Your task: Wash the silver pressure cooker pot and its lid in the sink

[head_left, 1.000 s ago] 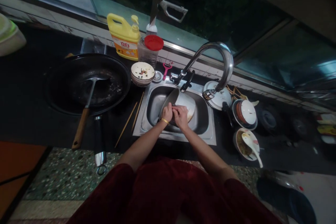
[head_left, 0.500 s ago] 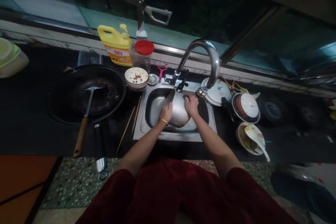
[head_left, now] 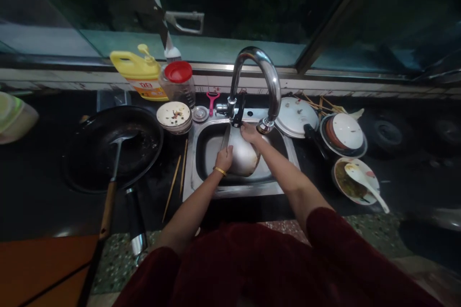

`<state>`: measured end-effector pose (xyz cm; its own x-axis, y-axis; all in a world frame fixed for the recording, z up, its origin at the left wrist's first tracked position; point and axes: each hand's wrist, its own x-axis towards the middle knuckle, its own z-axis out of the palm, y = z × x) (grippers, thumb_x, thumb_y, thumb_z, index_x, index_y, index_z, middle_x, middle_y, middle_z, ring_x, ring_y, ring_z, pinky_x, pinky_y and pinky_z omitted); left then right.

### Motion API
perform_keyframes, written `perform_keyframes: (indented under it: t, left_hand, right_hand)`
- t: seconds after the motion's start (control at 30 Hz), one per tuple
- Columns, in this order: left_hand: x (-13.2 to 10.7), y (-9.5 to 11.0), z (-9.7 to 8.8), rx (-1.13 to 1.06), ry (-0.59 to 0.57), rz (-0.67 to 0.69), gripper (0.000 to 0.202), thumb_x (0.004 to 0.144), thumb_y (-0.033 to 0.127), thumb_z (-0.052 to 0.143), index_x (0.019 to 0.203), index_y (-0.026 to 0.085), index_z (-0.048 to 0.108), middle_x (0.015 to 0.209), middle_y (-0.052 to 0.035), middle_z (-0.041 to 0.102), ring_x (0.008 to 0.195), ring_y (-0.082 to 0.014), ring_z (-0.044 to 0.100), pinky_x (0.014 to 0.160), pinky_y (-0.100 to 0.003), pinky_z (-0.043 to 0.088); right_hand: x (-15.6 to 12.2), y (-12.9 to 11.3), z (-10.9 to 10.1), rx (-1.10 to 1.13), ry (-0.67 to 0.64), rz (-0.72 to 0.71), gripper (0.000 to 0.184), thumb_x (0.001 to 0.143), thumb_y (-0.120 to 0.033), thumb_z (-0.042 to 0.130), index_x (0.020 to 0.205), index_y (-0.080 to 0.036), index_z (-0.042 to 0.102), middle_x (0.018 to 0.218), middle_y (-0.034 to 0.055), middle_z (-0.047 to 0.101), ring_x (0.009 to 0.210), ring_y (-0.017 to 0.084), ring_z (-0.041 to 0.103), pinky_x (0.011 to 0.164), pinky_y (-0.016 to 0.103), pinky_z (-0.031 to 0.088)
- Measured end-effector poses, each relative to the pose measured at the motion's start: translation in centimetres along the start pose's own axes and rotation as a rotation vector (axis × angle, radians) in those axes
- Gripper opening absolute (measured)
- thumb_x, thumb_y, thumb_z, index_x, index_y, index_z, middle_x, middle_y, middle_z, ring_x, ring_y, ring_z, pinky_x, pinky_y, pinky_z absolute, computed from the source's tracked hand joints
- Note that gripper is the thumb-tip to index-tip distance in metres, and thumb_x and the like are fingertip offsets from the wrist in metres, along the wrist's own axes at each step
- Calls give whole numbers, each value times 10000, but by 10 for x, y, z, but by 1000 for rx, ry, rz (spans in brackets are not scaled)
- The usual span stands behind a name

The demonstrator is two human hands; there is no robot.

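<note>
A metal bowl point(head_left: 244, 156) stands tilted in the steel sink point(head_left: 284, 149), its outer side facing me. My left hand point(head_left: 224, 158) is closed on its left rim. My right hand point(head_left: 249, 133) reaches past the bowl's top toward the black tap lever point(head_left: 238, 115); its fingers curl at the lever's base, and I cannot make out whether they hold anything. The chrome tap point(head_left: 267, 84) arches over the sink with its spout just right of that hand.
Left of the sink are a black wok point(head_left: 144, 148) with a wooden-handled spatula point(head_left: 108, 201), chopsticks point(head_left: 172, 187), a stack of dirty bowls point(head_left: 174, 116), a yellow detergent jug point(head_left: 139, 74) and a red-lidded jar point(head_left: 178, 81). Right are a pot lid point(head_left: 297, 117) and dirty dishes point(head_left: 355, 182).
My right hand left the bowl's near rim and moved up over it to the tap lever. My left hand stayed on the bowl. The camera panned left.
</note>
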<state>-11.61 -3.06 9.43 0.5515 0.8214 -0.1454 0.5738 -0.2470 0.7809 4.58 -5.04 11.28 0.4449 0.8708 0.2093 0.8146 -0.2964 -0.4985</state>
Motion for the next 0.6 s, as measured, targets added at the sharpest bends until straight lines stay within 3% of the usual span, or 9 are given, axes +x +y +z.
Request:
perform_keyframes:
  t: [0.07,0.13,0.2,0.27,0.37,0.43,0.5,0.6]
  left_hand:
    - [0,2,0,-17,-3,-9,361,951,324,341,700,174,554,643,-50,582,679,-177,570,673,-277,404]
    - [-1,2,1,-70,-11,14,364,958,304,316,733,170,568,703,-69,616,719,-178,585,701,-279,422]
    - [-2,0,2,-124,-19,36,378,968,290,284,769,168,581,772,-85,644,764,-174,597,734,-277,438]
    - [-2,-2,2,-135,-28,33,397,976,284,262,788,166,591,803,-94,655,798,-175,607,764,-277,448]
    - [0,-3,1,-94,-24,-10,439,985,275,232,800,149,610,793,-116,658,830,-195,622,805,-300,453]
    - [2,-1,0,-94,-20,-25,456,989,267,213,862,132,630,842,-133,674,873,-205,632,831,-313,456]
    - [3,-1,0,-123,-24,-19,448,991,258,212,959,125,638,941,-142,686,932,-201,635,859,-309,459]
    - [1,-3,2,-119,-23,9,421,990,252,234,1018,130,636,1000,-140,687,964,-192,635,871,-292,463]
  right_hand:
    - [-22,-10,-1,-21,-41,-39,396,929,-212,335,1208,-86,585,1210,191,630,1207,275,538,1045,470,385]
    - [-67,-23,1,-65,-76,-120,453,918,-211,370,1341,-110,495,1424,170,470,1361,275,377,1107,485,311]
    - [-98,-33,2,-90,-91,-167,511,909,-204,401,1416,-138,416,1515,136,347,1426,264,260,1139,489,258]
    - [-90,-34,4,-95,-100,-145,510,910,-208,409,1414,-133,421,1509,145,356,1415,276,283,1132,498,266]
    - [-36,-30,7,-70,-105,9,463,924,-208,372,1358,-89,483,1361,196,529,1303,291,451,1067,486,361]
    - [-17,-31,7,-50,-106,9,458,918,-198,376,1344,-86,501,1308,192,574,1268,284,488,1052,463,387]
    - [-34,-37,8,-57,-82,-67,478,911,-194,391,1366,-82,483,1377,183,518,1323,284,429,1084,458,356]
    - [-82,-45,9,-89,-73,-174,509,914,-182,383,1414,-103,432,1485,142,398,1404,273,307,1134,463,286]
